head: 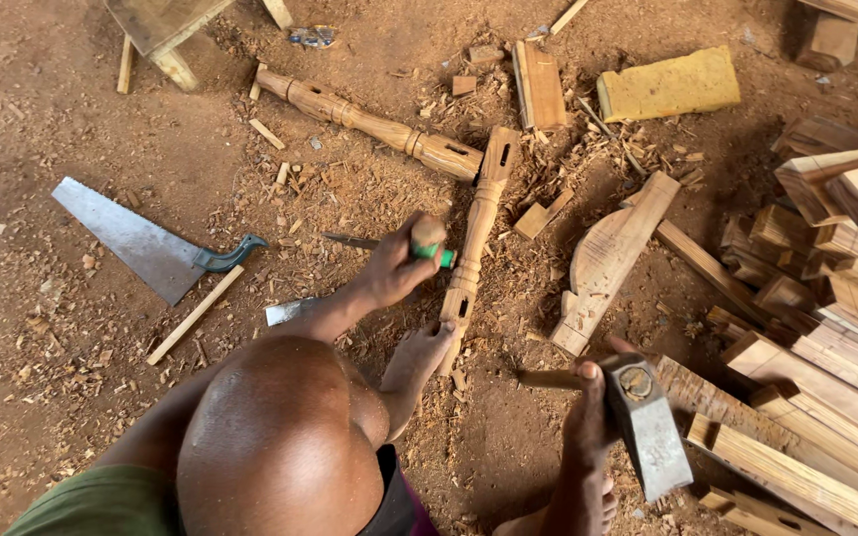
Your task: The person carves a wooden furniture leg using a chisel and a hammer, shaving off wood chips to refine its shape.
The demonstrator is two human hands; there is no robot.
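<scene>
My left hand grips a chisel with a wooden, green-banded handle, its tip set against a turned wooden leg lying on the dirt floor. My right hand holds a heavy steel-headed hammer raised to the right of the leg, apart from the chisel. A bare foot rests at the leg's near end. A second, longer turned leg lies above it at an angle, its end close to the first leg's mortised tip.
A handsaw lies at the left beside a thin stick. A flat metal blade is near my left forearm. A curved board, a yellow sponge block and stacked timber fill the right. Shavings cover the ground.
</scene>
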